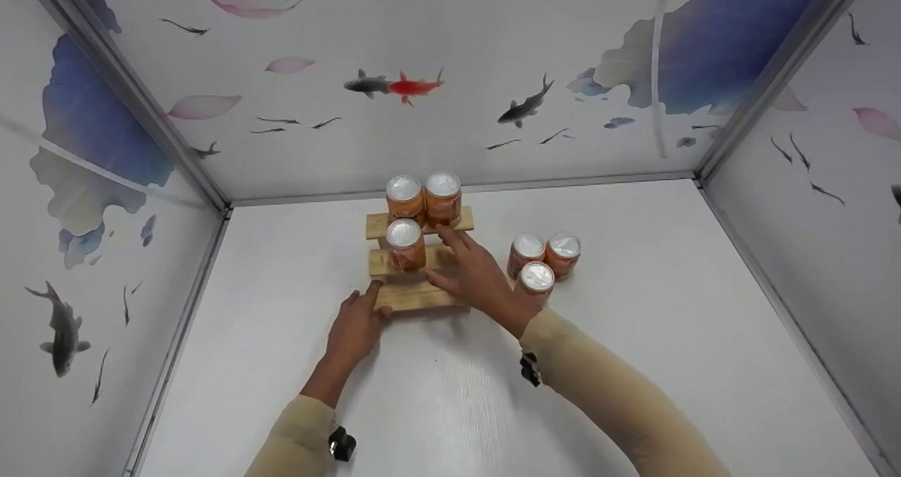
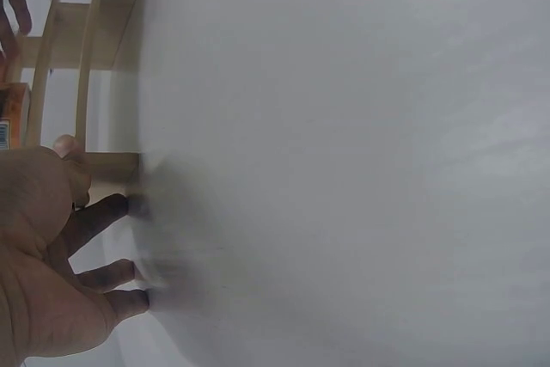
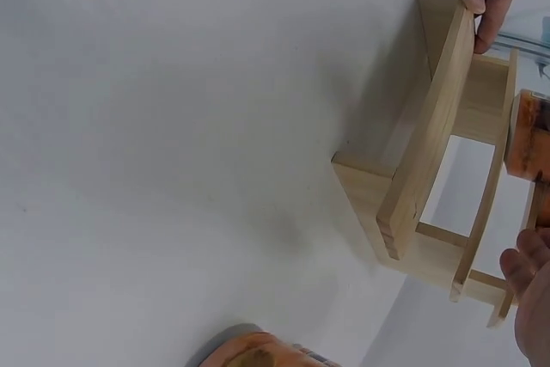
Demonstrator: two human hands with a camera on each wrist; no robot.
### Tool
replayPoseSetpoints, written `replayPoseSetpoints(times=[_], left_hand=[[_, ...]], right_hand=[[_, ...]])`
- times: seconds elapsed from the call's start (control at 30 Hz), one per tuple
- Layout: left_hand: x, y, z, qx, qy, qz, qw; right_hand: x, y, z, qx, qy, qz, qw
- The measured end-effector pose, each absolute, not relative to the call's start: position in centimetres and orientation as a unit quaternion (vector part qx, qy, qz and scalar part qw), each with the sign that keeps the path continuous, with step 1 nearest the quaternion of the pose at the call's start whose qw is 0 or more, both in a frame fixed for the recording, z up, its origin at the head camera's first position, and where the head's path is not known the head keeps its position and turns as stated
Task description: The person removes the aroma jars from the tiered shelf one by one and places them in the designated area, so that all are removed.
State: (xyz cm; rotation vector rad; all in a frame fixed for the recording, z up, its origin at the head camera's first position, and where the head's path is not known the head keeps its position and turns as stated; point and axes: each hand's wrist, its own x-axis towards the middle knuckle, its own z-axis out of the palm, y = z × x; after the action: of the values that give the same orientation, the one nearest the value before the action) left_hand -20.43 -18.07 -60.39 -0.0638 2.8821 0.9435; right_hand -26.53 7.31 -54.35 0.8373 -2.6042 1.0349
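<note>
Orange cans on a wooden rack (image 1: 422, 296), one hand pinching its corner

The stepped rack stands on the white counter (image 1: 633, 357). On its top tier (image 1: 376, 226), a left can (image 1: 405, 202) and a right can (image 1: 443, 206) sit side by side; a lower can (image 1: 406, 250) stands upright on the middle tier. The bottom tier holds none. Right of the rack, three more cans (image 1: 563, 257) cluster on the counter.

The left hand (image 1: 355, 329) pinches the left end of the bottom tier between thumb and fingers. The right hand (image 1: 482, 276) is spread beside the lower can, thumb and fingers apart, gripping nothing; whether a fingertip brushes a can cannot be told.

The cans look stiff-walled and smooth, so they probably slip in a loose hold; their weight cannot be judged. A grip around the side, below the silver top, should suit them. The slim wooden rack looks rigid but light, likely to slide if knocked, so its plank ends make sensible holding places.
</note>
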Motion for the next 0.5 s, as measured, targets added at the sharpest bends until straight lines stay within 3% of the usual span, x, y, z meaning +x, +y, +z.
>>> replayPoseSetpoints(times=[0.5], left_hand=[[-20.4, -18.1, -60.4, -0.013, 0.948, 0.314, 0.051]], right_hand=[[-26.6, 4.7, -54.2, 0.248, -0.898, 0.353, 0.085]])
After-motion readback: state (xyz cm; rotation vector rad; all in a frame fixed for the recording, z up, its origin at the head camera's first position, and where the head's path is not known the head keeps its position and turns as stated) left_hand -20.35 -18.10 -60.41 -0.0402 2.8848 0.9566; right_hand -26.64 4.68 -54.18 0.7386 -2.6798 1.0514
